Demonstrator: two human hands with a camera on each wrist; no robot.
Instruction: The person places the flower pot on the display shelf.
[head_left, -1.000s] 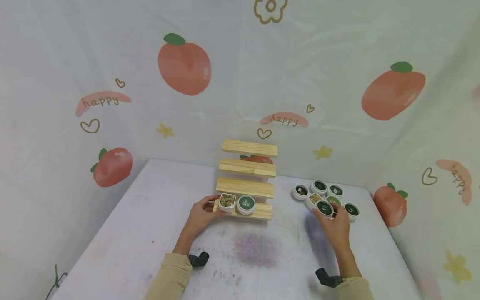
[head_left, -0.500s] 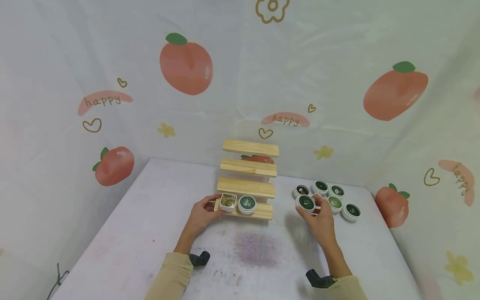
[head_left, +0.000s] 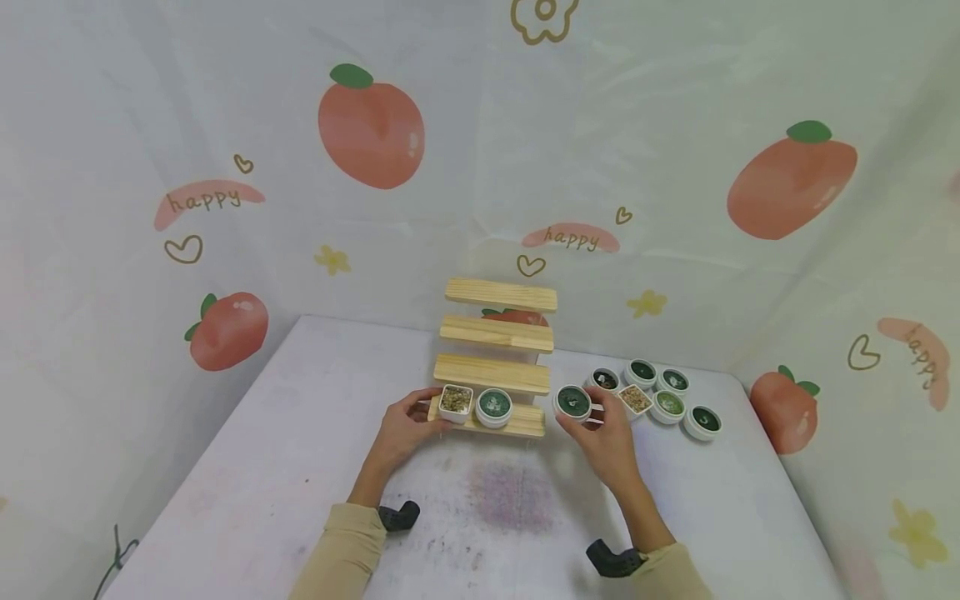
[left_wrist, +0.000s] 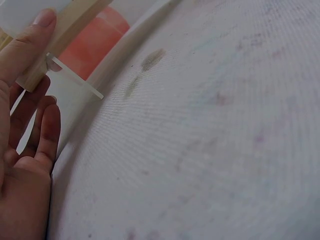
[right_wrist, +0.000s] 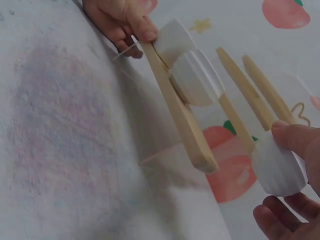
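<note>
My left hand (head_left: pixel 405 431) grips the left end of the lowest board of a wooden tiered display stand (head_left: pixel 491 375). In the left wrist view its thumb (left_wrist: pixel 30 42) lies on top, against a white pot, with fingers under the board. On that board sit a square white pot (head_left: pixel 455 401) with brownish-green filling and a round white pot (head_left: pixel 493 407) with a dark green top. My right hand (head_left: pixel 609 442) pinches another round, dark-green-topped pot (head_left: pixel 573 402), held just right of the board's end. The right wrist view shows this pot's fluted white side (right_wrist: pixel 277 167) between thumb and fingers.
Right of the stand, several white pots stand in a cluster, among them a square one (head_left: pixel 635 401), a light green one (head_left: pixel 667 405) and a dark green one (head_left: pixel 702 422). The upper boards (head_left: pixel 498 295) bear nothing. A printed cloth (head_left: pixel 480 167) hangs behind the table (head_left: pixel 337 367).
My right hand has carried the round pot leftward from the cluster to beside the lowest board, uncovering the square pot there. The left hand has stayed at the board's end.
</note>
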